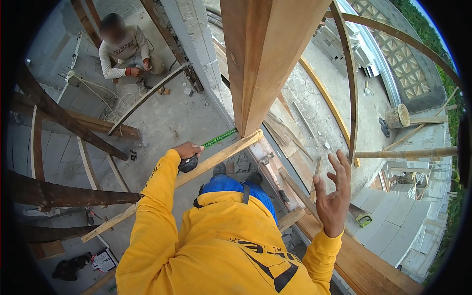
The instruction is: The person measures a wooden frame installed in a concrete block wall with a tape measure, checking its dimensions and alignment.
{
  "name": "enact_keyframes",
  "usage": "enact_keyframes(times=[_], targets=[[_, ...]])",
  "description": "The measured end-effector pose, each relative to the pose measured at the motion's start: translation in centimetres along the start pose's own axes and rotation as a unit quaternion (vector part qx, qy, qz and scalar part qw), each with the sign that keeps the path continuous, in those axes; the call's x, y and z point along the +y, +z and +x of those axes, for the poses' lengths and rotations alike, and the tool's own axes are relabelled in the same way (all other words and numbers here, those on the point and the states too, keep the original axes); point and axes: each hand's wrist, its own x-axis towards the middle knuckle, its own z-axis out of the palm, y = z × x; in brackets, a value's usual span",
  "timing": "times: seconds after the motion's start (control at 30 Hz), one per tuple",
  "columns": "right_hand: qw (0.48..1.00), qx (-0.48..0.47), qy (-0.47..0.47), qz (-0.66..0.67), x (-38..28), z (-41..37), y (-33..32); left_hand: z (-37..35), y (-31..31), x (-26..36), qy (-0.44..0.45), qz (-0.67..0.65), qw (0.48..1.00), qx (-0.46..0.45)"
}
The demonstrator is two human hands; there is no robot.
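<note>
My left hand (189, 149) is closed around a black tape measure (188, 164). Its green blade (220, 138) is pulled out and reaches toward the foot of a thick brown wooden post (255, 69). Just below the blade, a light wooden strip (216, 163) slants up to the post. My right hand (334, 194) is raised with fingers spread and holds nothing. Beneath and left of it, a hammer (275, 178) lies on a wooden beam. A handsaw with a green handle (364, 219) is to the right of my right hand.
Another person (125, 49) crouches on the lower floor at upper left, near loose cable (115, 110). Dark wooden beams (73, 194) cross the left side. A block wall (199, 54) stands left of the post. At right are a bucket (397, 117) and a bamboo pole (408, 153).
</note>
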Motion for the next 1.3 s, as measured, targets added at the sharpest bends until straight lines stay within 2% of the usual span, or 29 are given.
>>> enact_keyframes(times=[0.2,0.8,0.9,1.3], targets=[[1.000,-0.007,-0.001,0.004,-0.4,0.3,0.4,-0.4,-0.5,0.6,-0.018,-0.008,1.000,-0.005],[1.000,-0.011,-0.005,0.004,-0.4,1.1,1.1,0.1,-0.4,0.1,0.001,0.012,1.000,-0.001],[1.000,-0.014,-0.005,0.005,-0.4,1.3,1.2,-0.7,-0.9,1.3,-0.028,-0.002,0.999,-0.015],[0.999,-0.026,-0.016,0.017,-0.5,2.2,1.7,0.4,-0.3,-0.1,-0.012,0.030,0.999,0.004]])
